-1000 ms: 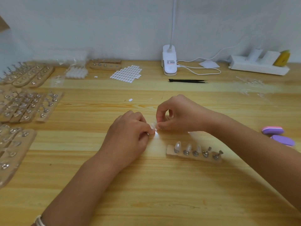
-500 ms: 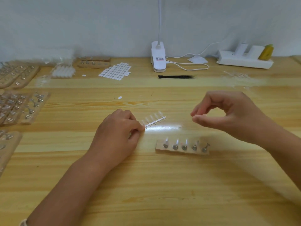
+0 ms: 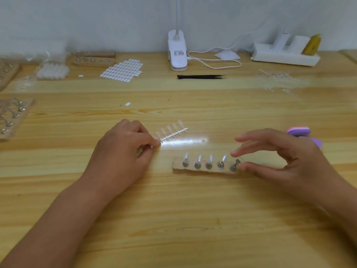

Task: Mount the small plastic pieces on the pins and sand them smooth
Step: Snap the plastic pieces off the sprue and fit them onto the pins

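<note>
My left hand (image 3: 119, 151) pinches the near end of a clear plastic sprue (image 3: 172, 133) that carries several small plastic pieces and lies slanted on the table. A small wooden block (image 3: 178, 167) with a row of metal pins lies in front of it. All its pins except the rightmost carry a clear piece. My right hand (image 3: 289, 161) is at the block's right end, with forefinger and thumb either side of the last pin. A faint clear plastic piece (image 3: 239, 160) shows between them.
Pink and purple sanding blocks (image 3: 298, 130) lie behind my right hand. More wooden pin blocks (image 3: 13, 115) fill the left edge. At the back are white adhesive tabs (image 3: 122, 70), black tweezers (image 3: 199, 76), a clip lamp (image 3: 177, 51) and a power strip (image 3: 284, 57).
My right hand pulled away from the sprue, swung right, and came down to the right end of the pin block. My left hand kept hold of the sprue.
</note>
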The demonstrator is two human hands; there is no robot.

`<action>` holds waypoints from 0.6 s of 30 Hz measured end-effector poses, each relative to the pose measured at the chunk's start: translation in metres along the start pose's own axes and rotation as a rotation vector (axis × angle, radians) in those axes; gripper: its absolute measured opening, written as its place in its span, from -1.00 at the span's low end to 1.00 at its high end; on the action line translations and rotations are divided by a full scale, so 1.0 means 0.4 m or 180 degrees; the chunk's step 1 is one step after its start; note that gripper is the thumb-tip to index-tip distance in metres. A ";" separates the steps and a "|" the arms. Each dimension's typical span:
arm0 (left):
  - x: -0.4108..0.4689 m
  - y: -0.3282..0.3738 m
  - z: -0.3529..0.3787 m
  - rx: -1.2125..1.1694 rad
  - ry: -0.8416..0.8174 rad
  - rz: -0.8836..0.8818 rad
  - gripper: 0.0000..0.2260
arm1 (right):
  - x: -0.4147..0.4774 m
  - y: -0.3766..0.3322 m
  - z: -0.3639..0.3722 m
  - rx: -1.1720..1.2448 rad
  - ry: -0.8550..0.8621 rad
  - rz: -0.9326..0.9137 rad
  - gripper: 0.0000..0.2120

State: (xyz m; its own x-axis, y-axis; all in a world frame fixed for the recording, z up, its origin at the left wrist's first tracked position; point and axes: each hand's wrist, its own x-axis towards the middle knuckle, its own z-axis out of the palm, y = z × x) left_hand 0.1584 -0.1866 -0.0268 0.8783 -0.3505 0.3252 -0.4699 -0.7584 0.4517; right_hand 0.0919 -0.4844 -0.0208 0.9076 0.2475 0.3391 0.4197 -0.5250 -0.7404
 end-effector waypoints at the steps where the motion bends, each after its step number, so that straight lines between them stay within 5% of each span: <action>1: 0.000 -0.001 0.001 0.0004 -0.0002 0.0008 -0.94 | -0.001 0.003 0.000 0.0008 -0.0008 -0.0005 -0.56; 18: 0.000 -0.005 0.004 -0.0019 -0.0013 0.0029 -0.93 | 0.000 -0.011 0.012 0.0186 0.0036 0.0239 -0.73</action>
State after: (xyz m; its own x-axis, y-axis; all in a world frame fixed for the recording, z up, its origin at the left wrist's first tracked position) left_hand 0.1595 -0.1862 -0.0290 0.8743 -0.3597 0.3260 -0.4785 -0.7519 0.4536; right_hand 0.0899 -0.4782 -0.0203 0.9367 0.1998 0.2876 0.3498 -0.4932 -0.7965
